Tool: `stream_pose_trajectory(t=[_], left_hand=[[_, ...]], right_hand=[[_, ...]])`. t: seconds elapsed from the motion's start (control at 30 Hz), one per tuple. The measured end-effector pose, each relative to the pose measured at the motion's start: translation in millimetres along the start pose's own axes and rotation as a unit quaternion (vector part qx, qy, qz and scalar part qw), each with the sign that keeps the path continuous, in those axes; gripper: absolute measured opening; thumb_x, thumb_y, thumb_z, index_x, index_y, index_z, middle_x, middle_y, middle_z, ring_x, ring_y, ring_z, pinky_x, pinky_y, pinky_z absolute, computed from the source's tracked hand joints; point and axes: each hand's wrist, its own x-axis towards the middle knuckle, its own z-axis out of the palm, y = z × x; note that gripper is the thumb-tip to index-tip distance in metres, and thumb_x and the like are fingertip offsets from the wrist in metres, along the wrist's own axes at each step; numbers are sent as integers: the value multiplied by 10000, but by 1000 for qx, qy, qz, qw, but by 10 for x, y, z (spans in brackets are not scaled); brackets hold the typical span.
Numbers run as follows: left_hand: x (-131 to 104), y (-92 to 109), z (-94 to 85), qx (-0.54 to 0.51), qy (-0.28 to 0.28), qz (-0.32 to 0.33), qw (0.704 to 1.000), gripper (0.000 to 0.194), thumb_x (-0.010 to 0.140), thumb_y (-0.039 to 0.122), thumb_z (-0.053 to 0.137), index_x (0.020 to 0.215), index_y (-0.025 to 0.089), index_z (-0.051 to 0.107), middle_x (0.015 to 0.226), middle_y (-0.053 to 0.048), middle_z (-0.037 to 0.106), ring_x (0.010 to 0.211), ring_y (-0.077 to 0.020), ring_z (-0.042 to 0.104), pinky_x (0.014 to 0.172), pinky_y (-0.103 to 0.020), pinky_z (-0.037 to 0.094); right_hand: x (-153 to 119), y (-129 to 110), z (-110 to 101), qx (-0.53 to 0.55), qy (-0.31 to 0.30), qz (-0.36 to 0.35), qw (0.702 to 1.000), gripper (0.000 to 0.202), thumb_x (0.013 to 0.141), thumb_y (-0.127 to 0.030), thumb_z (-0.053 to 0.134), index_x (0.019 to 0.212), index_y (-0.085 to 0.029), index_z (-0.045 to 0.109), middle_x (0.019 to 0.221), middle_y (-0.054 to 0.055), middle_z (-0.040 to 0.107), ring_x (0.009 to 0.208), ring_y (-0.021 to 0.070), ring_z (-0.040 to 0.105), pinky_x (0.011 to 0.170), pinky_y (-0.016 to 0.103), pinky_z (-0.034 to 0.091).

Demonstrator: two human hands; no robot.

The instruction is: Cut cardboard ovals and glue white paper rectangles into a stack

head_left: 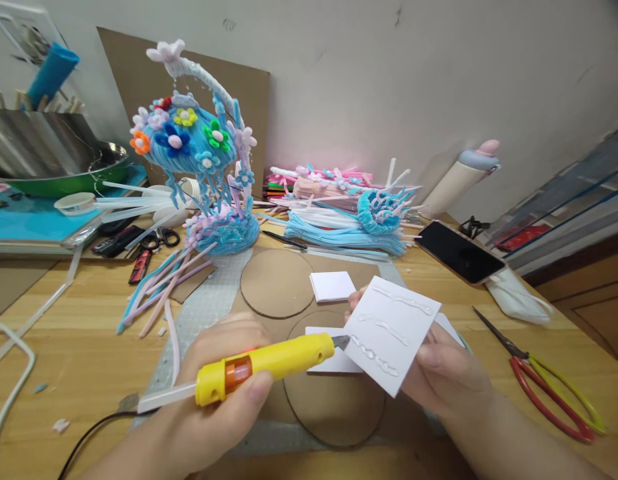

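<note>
My left hand [223,380] grips a yellow glue gun [269,363] with an orange trigger and a white glue stick at its back. Its metal tip touches the lower left edge of a white card [393,330]. My right hand [449,373] holds that card tilted up, thumb on its lower right part. Three wavy lines of clear glue run across the card's face. Beneath both hands lie two round cardboard discs [276,283] and more white cards [333,285] on a grey cutting mat [209,303].
A blue pipe-cleaner lamp-like model with flowers [199,153] stands behind the mat. Bundles of pipe cleaners [343,227] lie at the back. A phone [459,252], red-handled scissors [553,387], black scissors [159,239] and a metal bowl [59,157] are around. A black cord [89,433] trails left.
</note>
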Motion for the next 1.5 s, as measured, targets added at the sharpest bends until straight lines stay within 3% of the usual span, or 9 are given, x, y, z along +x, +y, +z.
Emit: stream_pose_trajectory(t=[0.13, 0.43, 1.0, 1.5], left_hand=[[-19, -49, -10, -77, -19, -9, 997, 366, 891, 446, 360, 604, 239, 450, 555, 11, 434, 541, -190, 434, 545, -369, 314], [-14, -67, -12, -71, -19, -2, 997, 438, 901, 535, 333, 585, 235, 376, 556, 15, 400, 549, -185, 409, 549, -358, 270], [-16, -47, -35, -28, -20, -1, 999, 456, 900, 552, 292, 576, 232, 296, 520, 23, 342, 522, -178, 374, 528, -343, 228], [-25, -62, -49, -31, -36, -20, 999, 379, 872, 461, 313, 566, 239, 276, 523, 26, 348, 528, -188, 376, 542, -366, 243]], right_hand=[[4, 15, 3, 15, -11, 0, 1000, 520, 698, -329, 769, 1195, -294, 620, 1032, 17, 688, 965, 199, 634, 855, 287, 500], [15, 11, 11, 7, -22, 1, 1000, 486, 708, -344, 750, 1176, -306, 626, 978, 23, 691, 912, 209, 643, 847, 319, 503], [-9, 8, -8, 8, -13, -4, 1000, 519, 701, -337, 760, 1198, -288, 616, 1003, 27, 687, 943, 203, 639, 876, 303, 490], [19, -18, 34, 40, -6, 16, 999, 488, 653, -368, 745, 1122, -256, 671, 907, 32, 683, 850, 190, 646, 807, 284, 520]])
